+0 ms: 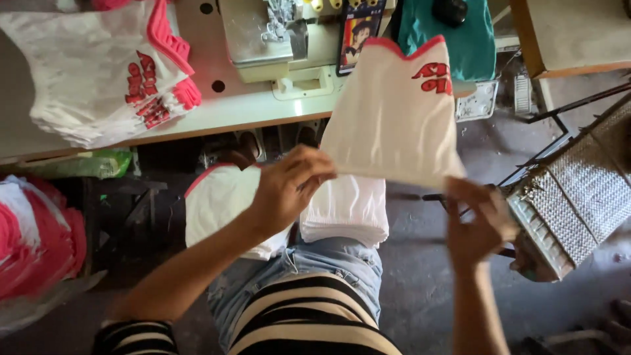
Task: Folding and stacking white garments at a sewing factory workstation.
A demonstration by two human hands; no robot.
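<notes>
White cloth piece (pixel 394 112), left hand (pixel 286 187), right hand (pixel 476 227) pinching edge

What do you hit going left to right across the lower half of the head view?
Pink-and-white garment pile → left hand → folded white stack on the lap → right hand → woven stool.

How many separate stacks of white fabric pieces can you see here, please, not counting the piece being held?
4: one stack on the table, two on the lap, and one at the left edge. More may lie out of view.
</notes>
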